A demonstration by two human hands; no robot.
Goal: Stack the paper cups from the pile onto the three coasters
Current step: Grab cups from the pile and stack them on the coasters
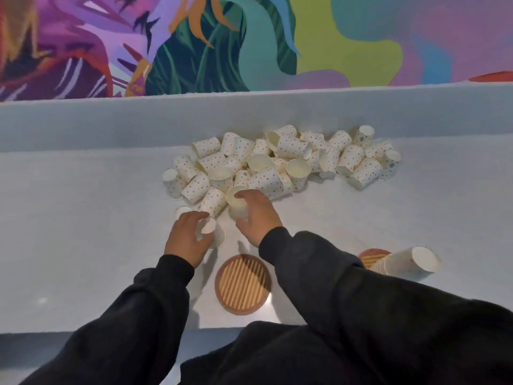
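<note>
The left hand (pixel 186 240) pinches one paper cup (pixel 212 232); the right hand (pixel 256 215) closes its grip on another cup (pixel 237 205) at the pile (pixel 277 162) edge. Best to nest them, then set them upright on the empty coaster (pixel 243 284) just below both grips.

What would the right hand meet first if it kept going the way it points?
The right hand already holds a cup and points up-left into the pile. It would probably hit the dotted cups right behind that cup first, though depth is uncertain.
</note>
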